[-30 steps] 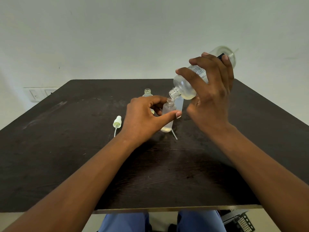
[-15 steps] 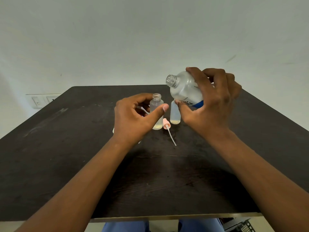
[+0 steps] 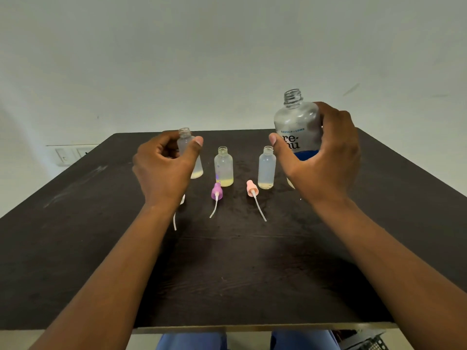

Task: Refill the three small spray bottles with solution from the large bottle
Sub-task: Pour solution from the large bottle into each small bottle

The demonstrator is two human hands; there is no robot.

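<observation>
Dark counter (image 3: 75, 248) carries two uncapped small spray bottles (image 3: 223, 166), (image 3: 266, 168), each standing with little liquid, near the far edge. Left hand (image 3: 164, 170) has its grip curled round a third small bottle (image 3: 188, 152); right hand (image 3: 326, 157) grips the large bottle (image 3: 298, 127) upright, uncapped.

Dark brown table (image 3: 101, 248), pale grey wall (image 3: 202, 59). Clear big bottle (image 3: 298, 127), white label with blue band; three frosted small bottles hold yellowish liquid. Purple cap (image 3: 216, 192) centre, pink cap (image 3: 251, 188) right of it.
</observation>
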